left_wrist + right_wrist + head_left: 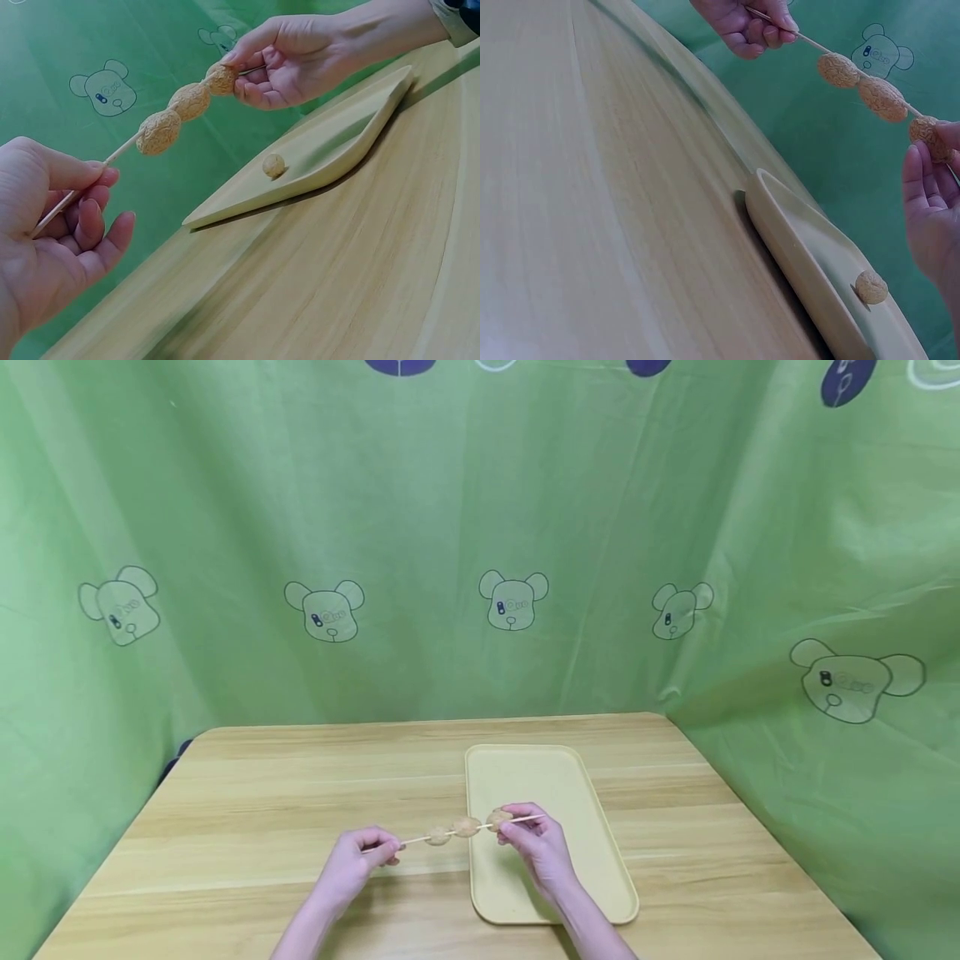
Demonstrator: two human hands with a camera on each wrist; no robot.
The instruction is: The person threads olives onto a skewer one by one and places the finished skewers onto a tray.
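A thin wooden skewer (414, 840) is held level above the table, running through three wrinkled, golden-brown fried balls. My left hand (356, 860) pinches the skewer near its left end, thumb on top. Nearest that hand is one ball (159, 133), pressed against the middle ball (190, 101). Between thumb and fingers, my right hand (542, 853) grips the third ball (928, 137), a short way along from the middle one. The skewer's other tip sticks out past it. A loose ball (274, 166) lies on the tray, hidden in the head view.
The shallow cream tray (517, 768) lies lengthwise on the wooden table (300, 785), under and beyond my right hand. Green curtains (420, 668) with bear-head prints hang behind the table and along both sides.
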